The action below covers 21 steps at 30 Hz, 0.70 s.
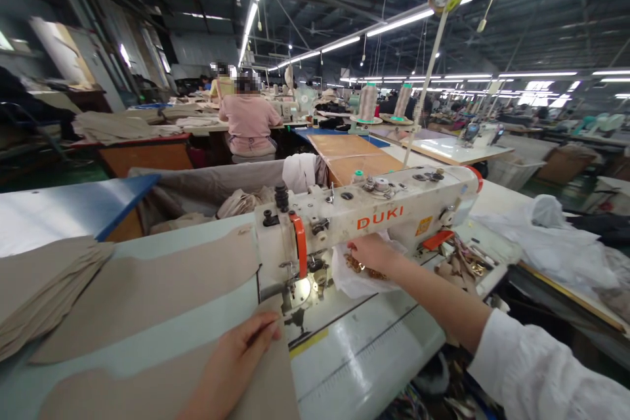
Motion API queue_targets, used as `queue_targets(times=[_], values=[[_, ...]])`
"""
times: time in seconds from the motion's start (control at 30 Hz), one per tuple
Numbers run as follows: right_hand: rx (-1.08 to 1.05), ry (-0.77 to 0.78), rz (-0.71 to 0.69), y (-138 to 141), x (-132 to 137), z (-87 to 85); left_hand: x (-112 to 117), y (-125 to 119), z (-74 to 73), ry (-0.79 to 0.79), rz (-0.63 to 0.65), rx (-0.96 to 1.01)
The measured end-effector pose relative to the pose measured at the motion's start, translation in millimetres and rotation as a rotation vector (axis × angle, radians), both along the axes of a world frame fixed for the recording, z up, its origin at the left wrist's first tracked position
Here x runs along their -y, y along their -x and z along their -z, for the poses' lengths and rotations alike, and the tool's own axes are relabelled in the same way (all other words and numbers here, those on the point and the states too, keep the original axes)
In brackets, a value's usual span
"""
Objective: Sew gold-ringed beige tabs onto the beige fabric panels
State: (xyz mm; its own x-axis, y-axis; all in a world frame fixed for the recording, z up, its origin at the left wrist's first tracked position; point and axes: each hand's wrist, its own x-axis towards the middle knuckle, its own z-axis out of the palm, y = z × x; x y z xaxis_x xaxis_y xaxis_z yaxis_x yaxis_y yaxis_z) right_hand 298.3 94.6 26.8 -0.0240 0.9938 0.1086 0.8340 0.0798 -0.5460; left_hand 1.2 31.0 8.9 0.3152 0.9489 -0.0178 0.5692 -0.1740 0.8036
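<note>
My left hand (pixel 239 354) is closed, thumb and fingers pressed together on the edge of a beige fabric piece (pixel 270 384) lying on the near side of the sewing table. Just beyond is the lit needle area of a white sewing machine (pixel 335 213) marked DUKI. Under the machine's arm, my right hand (pixel 371 254) reaches over an open white plastic bag (pixel 344 285) of small gold-brown metal pieces (pixel 377 273). Its fingers are bent and pinched; whatever is between them is too small to make out. A second beige fabric piece (pixel 167 292) lies flat left of the machine.
A stack of beige fabric pieces (pixel 49 298) lies at the far left. Fabric scraps (pixel 457 262) and an orange lever (pixel 438 240) are right of the bag. Behind the machine are a thread stand pole (pixel 428 72), thread cones (pixel 368 103) and a seated person in pink (pixel 251 115).
</note>
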Motion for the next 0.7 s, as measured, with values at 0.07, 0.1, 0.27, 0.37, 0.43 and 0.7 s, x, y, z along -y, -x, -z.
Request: queue_targets(times=[0.07,0.1,0.27,0.37,0.43,0.7], values=[[-0.061,-0.026,0.024,-4.7,8.2,0.0,-0.6,0.0,1.0,-0.016,-0.004,0.015],[-0.097,-0.034,0.034,-6.3,13.0,0.4,-1.1,0.0,1.6,-0.018,0.001,0.015],[-0.338,-0.077,0.022,-6.9,39.7,3.2,-2.1,-0.3,1.6,0.014,0.002,-0.011],[-0.463,-0.098,-0.023,-0.2,56.6,2.5,0.4,-0.6,0.0,0.016,0.0,-0.01],[-0.595,-0.091,-0.061,8.0,67.8,2.0,3.6,-1.0,-0.8,0.003,0.002,-0.009],[-0.962,0.054,-0.154,65.3,95.2,17.3,17.3,-4.5,-1.4,-0.008,0.01,0.02]])
